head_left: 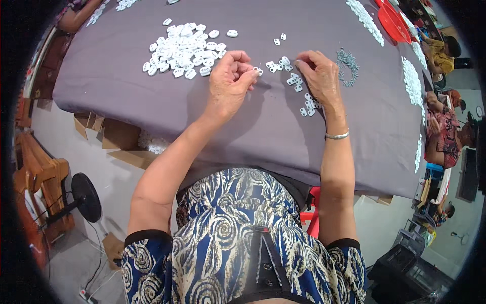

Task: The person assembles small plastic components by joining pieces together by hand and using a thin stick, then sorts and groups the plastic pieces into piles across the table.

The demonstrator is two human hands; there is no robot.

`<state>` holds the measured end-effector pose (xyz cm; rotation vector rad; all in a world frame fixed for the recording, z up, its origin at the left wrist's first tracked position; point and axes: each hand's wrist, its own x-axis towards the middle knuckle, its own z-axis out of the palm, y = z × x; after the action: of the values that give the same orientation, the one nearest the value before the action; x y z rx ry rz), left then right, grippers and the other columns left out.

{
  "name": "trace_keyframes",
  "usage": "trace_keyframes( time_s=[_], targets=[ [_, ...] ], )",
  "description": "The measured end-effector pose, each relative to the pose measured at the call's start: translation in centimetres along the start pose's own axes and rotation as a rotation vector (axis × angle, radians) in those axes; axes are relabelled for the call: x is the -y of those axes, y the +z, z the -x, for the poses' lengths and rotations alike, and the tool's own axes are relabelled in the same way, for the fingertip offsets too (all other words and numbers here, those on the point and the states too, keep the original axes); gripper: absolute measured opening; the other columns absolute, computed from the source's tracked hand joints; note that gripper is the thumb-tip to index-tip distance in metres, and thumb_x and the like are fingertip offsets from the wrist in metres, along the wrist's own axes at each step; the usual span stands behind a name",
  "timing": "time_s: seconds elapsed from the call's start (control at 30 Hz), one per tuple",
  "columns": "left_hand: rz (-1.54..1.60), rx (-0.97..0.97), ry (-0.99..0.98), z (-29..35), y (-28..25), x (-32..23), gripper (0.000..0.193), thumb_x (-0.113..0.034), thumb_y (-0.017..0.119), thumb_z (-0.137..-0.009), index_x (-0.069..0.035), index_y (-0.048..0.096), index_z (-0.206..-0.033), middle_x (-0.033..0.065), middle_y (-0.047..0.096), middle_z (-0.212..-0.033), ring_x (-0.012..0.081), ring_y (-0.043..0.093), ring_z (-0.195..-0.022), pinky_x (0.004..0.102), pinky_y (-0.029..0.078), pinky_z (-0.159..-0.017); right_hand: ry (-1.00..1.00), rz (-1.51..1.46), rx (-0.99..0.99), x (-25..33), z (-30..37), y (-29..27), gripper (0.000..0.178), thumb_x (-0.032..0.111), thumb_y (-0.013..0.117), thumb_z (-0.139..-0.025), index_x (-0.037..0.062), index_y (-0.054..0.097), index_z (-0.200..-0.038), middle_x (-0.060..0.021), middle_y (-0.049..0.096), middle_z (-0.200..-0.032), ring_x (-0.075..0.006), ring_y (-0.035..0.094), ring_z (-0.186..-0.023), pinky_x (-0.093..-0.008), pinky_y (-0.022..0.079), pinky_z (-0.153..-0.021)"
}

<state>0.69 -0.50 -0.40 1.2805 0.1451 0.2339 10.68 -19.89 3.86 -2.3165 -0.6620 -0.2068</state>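
A small white plastic piece with holes (258,71) is pinched between the thumb and index finger of my left hand (231,81). A thin point sticks up beside that piece, too small to name. My right hand (321,76) hovers over the table with thumb and index finger bent toward each other. Those fingertips are right beside a cluster of small white two-hole pieces (285,63); whether they hold anything is hidden. More small white pieces (310,104) lie below my right palm. To its right is a scatter of small grey screws (348,68).
A large pile of white oval pieces (182,48) lies left of my left hand on the grey cloth-covered table (273,131). Two loose pieces (279,39) lie farther back. A red basket (394,23) and more white piles (412,83) line the right edge, near other people (443,126).
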Motion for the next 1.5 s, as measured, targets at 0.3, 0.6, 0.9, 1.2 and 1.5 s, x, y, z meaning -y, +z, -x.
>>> trace_keyframes(
  time_s=[0.3, 0.6, 0.9, 1.2, 1.5],
  targets=[
    [-0.016, 0.020, -0.018, 0.0, -0.1, 0.1, 0.028, -0.001, 0.064, -0.090, -0.002, 0.050, -0.114, 0.0034, 0.059, -0.087, 0.0080, 0.057, -0.074, 0.0218, 0.050, -0.063, 0.146, -0.193, 0.070, 0.3, -0.3, -0.1, 0.010, 0.010, 0.070, -0.081, 0.0014, 0.066, -0.085, -0.0029, 0.063, -0.072, -0.0123, 0.057, -0.063, -0.0268, 0.046, -0.058],
    [-0.117, 0.054, 0.023, 0.2, 0.0, 0.1, 0.027, -0.002, 0.064, -0.090, -0.003, 0.052, -0.114, 0.0022, 0.060, -0.087, 0.0066, 0.056, -0.074, 0.0205, 0.048, -0.064, 0.354, -0.822, 0.178, 4.3, 0.7, 3.1, 0.008, 0.012, 0.071, -0.086, 0.0049, 0.067, -0.089, 0.0051, 0.059, -0.072, -0.0013, 0.048, -0.062, -0.0176, 0.037, -0.053],
    [-0.191, 0.103, 0.034, 0.3, 0.1, -0.1, 0.027, -0.002, 0.062, -0.090, -0.002, 0.052, -0.115, -0.0002, 0.058, -0.086, 0.0048, 0.053, -0.074, 0.0194, 0.045, -0.064, 0.327, -0.778, 0.213, 4.4, 0.8, 2.7, 0.010, 0.014, 0.069, -0.088, 0.0040, 0.068, -0.091, 0.0041, 0.062, -0.075, -0.0026, 0.051, -0.066, -0.0184, 0.042, -0.057],
    [-0.188, 0.122, 0.042, 0.3, 0.0, -0.1, 0.029, -0.001, 0.062, -0.090, -0.002, 0.051, -0.117, -0.0006, 0.058, -0.086, 0.0044, 0.053, -0.075, 0.0186, 0.044, -0.065, 0.283, -0.694, 0.236, 4.1, 0.8, 2.8, 0.010, 0.011, 0.066, -0.088, 0.0012, 0.067, -0.090, 0.0052, 0.059, -0.074, -0.0025, 0.050, -0.067, -0.0194, 0.040, -0.058],
    [-0.170, 0.114, 0.043, 0.3, 0.0, 0.0, 0.028, 0.001, 0.062, -0.090, -0.001, 0.052, -0.116, -0.0006, 0.059, -0.086, 0.0041, 0.054, -0.075, 0.0181, 0.044, -0.064, 0.278, -0.714, 0.245, 4.0, 0.8, 2.7, 0.010, 0.010, 0.065, -0.088, 0.0001, 0.067, -0.091, 0.0043, 0.059, -0.074, -0.0028, 0.051, -0.068, -0.0192, 0.041, -0.060]
  ],
)
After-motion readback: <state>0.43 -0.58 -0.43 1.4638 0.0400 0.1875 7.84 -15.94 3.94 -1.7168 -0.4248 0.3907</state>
